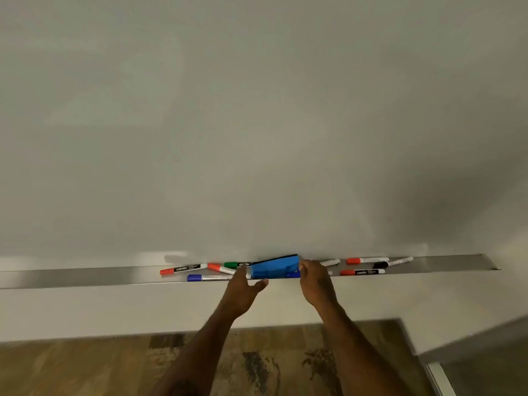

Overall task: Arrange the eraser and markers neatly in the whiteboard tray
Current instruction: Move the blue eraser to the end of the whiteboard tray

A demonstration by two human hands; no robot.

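Two bare hands are seen from above, reaching fwd to a metal tray (85, 277) fixed along the bottom of a whiteboard (257, 124). The right hand (315, 278) is closed on the right end of a blue eraser (275, 267), fingers wrapped at its edge. The left hand (243, 290) is placed at the eraser's left end, thumb stretched out beneath it; whether it truly grips can't be told.

The eraser is held tilted, right end raised, black felt strip facing the board, approx. mid-tray and over some markers.

To its left, in the tray: a red-capped marker w/ black label (183, 269) lies furthest left, a blue-capped marker (208, 278) sits nearer the front edge, a second red-capped marker (221, 268) is angled between them, and a green-capped marker (237, 264) is partly hidden behind the eraser.

To its right: a white marker end (330, 262) shows just past the right hand, then a red-capped marker (367, 260) at the back, a black-capped marker (393, 263) beside it, and a red-capped one w/ black label (362, 272) in front.

Below the tray, a pale wall (114, 310) and wood-pattern floor (85, 367) are visible.
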